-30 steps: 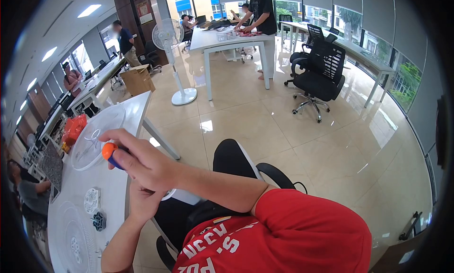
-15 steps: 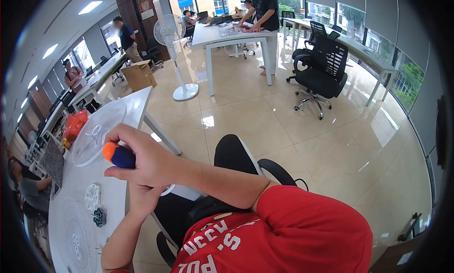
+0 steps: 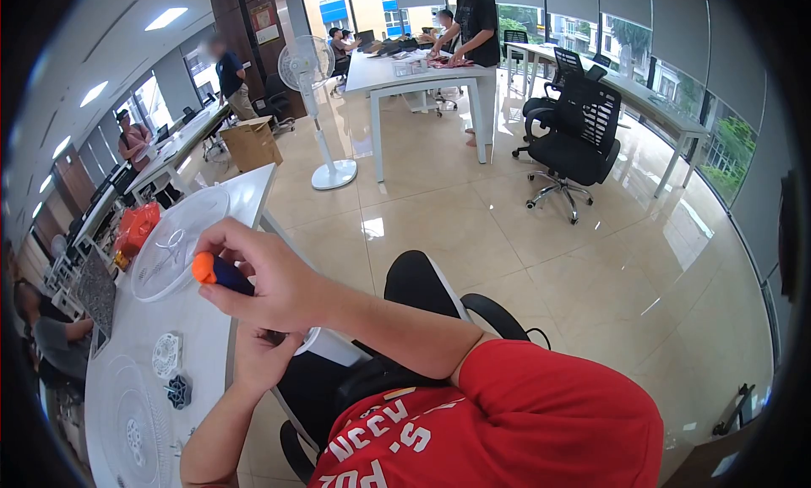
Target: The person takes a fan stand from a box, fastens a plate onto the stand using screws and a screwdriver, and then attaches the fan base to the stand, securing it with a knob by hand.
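My right hand [image 3: 283,278] is closed round the dark blue and orange handle of a screwdriver [image 3: 225,274]; its shaft is hidden. Just below, my left hand [image 3: 260,357] is closed with its thumb against a white plastic part [image 3: 336,348] near my lap. My right hand and wrist cover most of the left fingers. On the white table [image 3: 207,353] beside my hands are a white round openwork piece [image 3: 167,354] and a dark knob-like piece [image 3: 178,392]. A clear fan blade disc [image 3: 131,429] lies nearer to me, and a round fan grille [image 3: 160,264] farther along.
An orange-red plastic bag [image 3: 138,228] and a speckled panel [image 3: 95,292] are on the table's far side, near a seated person. A standing fan [image 3: 319,120], a cardboard box [image 3: 252,145] and an office chair [image 3: 574,137] stand on the floor. Other people are around tables behind.
My right fingers have shifted on the screwdriver handle, which now slants more. The hand has moved slightly right, and more of my left thumb shows. The view has shifted a little.
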Motion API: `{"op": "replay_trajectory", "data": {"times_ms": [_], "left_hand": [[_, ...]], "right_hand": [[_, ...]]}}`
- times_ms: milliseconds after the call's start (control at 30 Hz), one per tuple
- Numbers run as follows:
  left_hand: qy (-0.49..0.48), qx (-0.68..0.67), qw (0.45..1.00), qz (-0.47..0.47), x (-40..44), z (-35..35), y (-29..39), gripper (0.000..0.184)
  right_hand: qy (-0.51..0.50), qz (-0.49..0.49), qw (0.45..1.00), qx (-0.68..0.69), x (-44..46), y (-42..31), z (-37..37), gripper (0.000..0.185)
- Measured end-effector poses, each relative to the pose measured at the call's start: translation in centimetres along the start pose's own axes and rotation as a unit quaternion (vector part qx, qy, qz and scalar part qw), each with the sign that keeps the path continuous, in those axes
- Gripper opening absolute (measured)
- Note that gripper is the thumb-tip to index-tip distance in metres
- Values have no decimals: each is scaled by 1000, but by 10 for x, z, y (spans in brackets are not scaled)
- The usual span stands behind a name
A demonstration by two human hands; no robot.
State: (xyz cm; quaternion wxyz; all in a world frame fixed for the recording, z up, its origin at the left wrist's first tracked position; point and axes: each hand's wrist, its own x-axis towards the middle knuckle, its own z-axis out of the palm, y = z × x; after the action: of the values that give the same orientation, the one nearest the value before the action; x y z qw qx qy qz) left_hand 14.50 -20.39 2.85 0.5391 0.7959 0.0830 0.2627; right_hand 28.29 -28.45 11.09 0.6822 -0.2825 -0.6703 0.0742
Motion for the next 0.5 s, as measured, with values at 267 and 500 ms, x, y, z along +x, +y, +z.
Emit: {"op": "replay_trajectory", "data": {"times_ms": [267, 500], "left_hand": [[2, -7, 1000, 7, -3, 0, -2, 26], [-4, 14, 1000, -13, -3, 0, 0, 18]], "right_hand": [[22, -17, 1000, 0, -2, 0, 7, 42], [-97, 89, 987, 90, 2, -10, -9, 39]]}}
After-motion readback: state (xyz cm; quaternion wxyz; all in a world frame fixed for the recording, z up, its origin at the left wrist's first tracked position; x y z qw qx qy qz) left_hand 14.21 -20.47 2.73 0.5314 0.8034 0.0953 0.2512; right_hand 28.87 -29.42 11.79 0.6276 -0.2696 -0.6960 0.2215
